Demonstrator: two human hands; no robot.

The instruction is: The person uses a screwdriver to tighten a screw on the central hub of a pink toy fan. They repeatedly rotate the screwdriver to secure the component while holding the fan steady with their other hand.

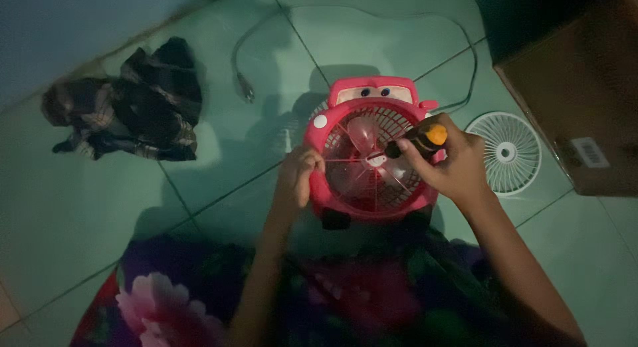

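Observation:
A red toy-car-shaped fan (369, 151) with a round grille lies face up on the green tiled floor in front of my knees. My left hand (297, 176) grips its left rim. My right hand (450, 162) holds a screwdriver (417, 140) with a black and orange handle, its tip at the hub in the middle of the grille. Translucent pink blades show behind the grille wires.
A white round fan grille (508, 152) lies on the floor to the right. A brown cardboard box (577, 94) stands at the far right. A dark plaid cloth (129, 104) is bunched at the left. The fan's grey cable (247, 88) loops across the tiles behind.

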